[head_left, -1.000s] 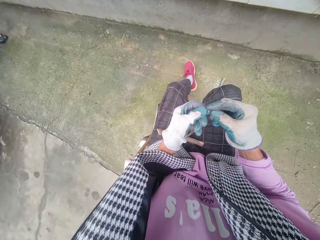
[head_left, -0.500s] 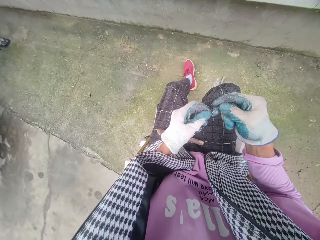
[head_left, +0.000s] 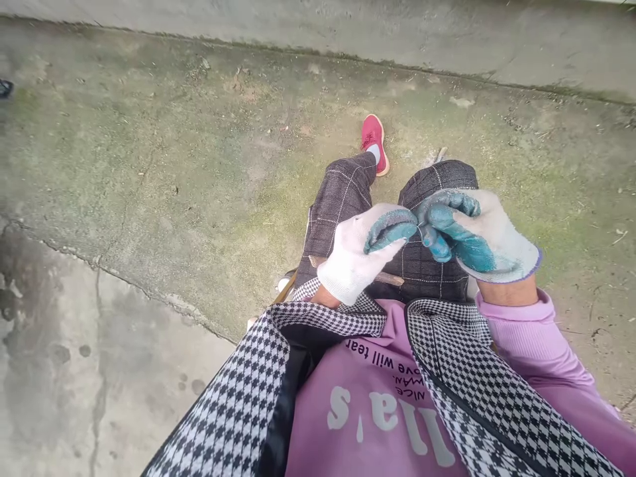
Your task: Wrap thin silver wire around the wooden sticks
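Note:
Both my hands wear white knit gloves with teal coated fingers. My left hand (head_left: pixel 365 246) is closed, thumb pressed to the fingers in a pinch above my lap. Facing it, my right hand (head_left: pixel 472 232) pinches too, its fingertips almost touching the left ones. A thin pale strand (head_left: pixel 420 229) shows between the two pinches; whether it is thread or wire I cannot tell. Below the hands, a brown wooden stick (head_left: pixel 390 279) lies across my lap, partly hidden behind the left glove.
I sit on concrete ground (head_left: pixel 223 165) with mossy patches. A low concrete wall (head_left: pixel 318 30) runs along the far side. My red shoe (head_left: pixel 371 136) is out in front. A dark object (head_left: pixel 4 89) is cut off at the left edge.
My right hand has shifted slightly left and its fingers have turned, so the fingertips meet closer to the left ones. The left hand stays nearly in place.

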Motion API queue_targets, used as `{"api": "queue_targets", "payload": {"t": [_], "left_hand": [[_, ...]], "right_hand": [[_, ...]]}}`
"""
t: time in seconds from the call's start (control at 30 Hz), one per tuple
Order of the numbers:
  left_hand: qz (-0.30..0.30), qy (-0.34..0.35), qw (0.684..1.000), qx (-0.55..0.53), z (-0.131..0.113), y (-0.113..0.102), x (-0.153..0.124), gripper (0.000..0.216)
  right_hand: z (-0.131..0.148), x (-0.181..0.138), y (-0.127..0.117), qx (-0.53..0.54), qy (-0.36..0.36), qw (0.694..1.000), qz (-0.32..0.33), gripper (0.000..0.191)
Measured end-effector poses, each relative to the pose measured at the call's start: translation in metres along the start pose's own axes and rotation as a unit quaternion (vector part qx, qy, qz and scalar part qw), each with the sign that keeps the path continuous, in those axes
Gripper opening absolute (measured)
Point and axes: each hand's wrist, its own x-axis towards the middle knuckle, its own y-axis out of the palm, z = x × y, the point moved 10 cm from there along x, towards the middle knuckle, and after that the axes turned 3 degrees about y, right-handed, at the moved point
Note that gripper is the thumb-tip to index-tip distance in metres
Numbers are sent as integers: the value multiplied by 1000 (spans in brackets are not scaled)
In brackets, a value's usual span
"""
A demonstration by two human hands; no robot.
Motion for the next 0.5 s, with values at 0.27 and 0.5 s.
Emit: {"api": "queue_targets", "payload": {"t": [0.27,0.5], "left_hand": [[17,-36,999,9,2,-7,3,27],[16,-99,995,-20,7,-3,7,22]], "right_hand": [[16,-5,3,-136,-9,991,9,44],[32,-19,-5,-318,-140,937,-45,18]]}}
